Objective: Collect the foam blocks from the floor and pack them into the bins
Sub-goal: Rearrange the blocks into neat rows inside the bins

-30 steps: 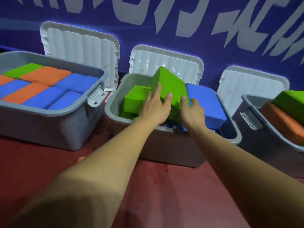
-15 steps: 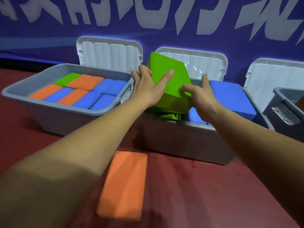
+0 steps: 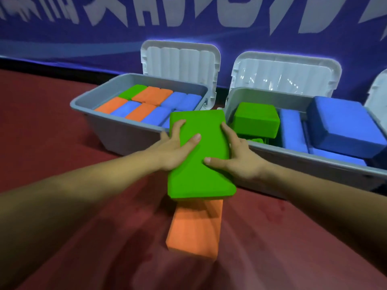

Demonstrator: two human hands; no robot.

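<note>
I hold a flat green foam block (image 3: 199,164) in front of the bins, above the red floor. My left hand (image 3: 176,145) grips its left edge with the thumb on top, and my right hand (image 3: 236,155) grips its right edge the same way. An orange foam block (image 3: 194,229) lies on the floor right under the green one, partly hidden by it. The left grey bin (image 3: 117,130) holds a flat layer of orange, blue and green blocks. The right grey bin (image 3: 314,162) holds a green block (image 3: 256,120) and several blue blocks (image 3: 343,124), some piled above the rim.
Each bin's white lid (image 3: 180,61) stands open against the blue banner wall behind. A third lid's edge (image 3: 377,93) shows at the far right. Red floor (image 3: 62,143) stretches to the left and in front of the bins.
The green block has come out of the right bin, back towards me and down, turning flat over the orange block. My view has swung left; the third bin has left the frame.
</note>
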